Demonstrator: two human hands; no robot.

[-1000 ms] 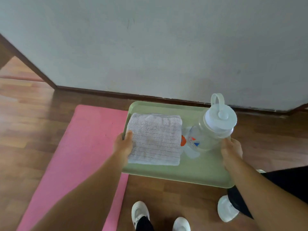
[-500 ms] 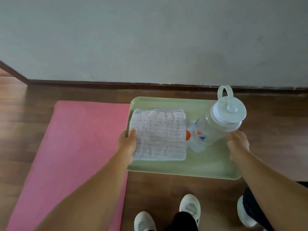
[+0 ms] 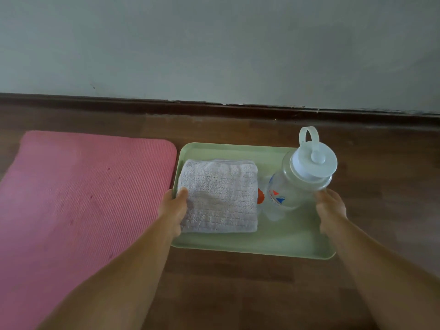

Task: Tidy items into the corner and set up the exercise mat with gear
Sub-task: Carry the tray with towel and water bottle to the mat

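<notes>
Left hand (image 3: 172, 210) and right hand (image 3: 331, 210) grip the side rims of the green tray (image 3: 285, 239), just right of the pink exercise mat (image 3: 83, 198). Set it down level and slow: upright water bottle (image 3: 300, 177) looks tippy, folded towel (image 3: 219, 196) won't shift.

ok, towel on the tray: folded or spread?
Folded. The towel lies as a thick, compact rectangle on the left of the tray, doubled edge visible along its top.
</notes>
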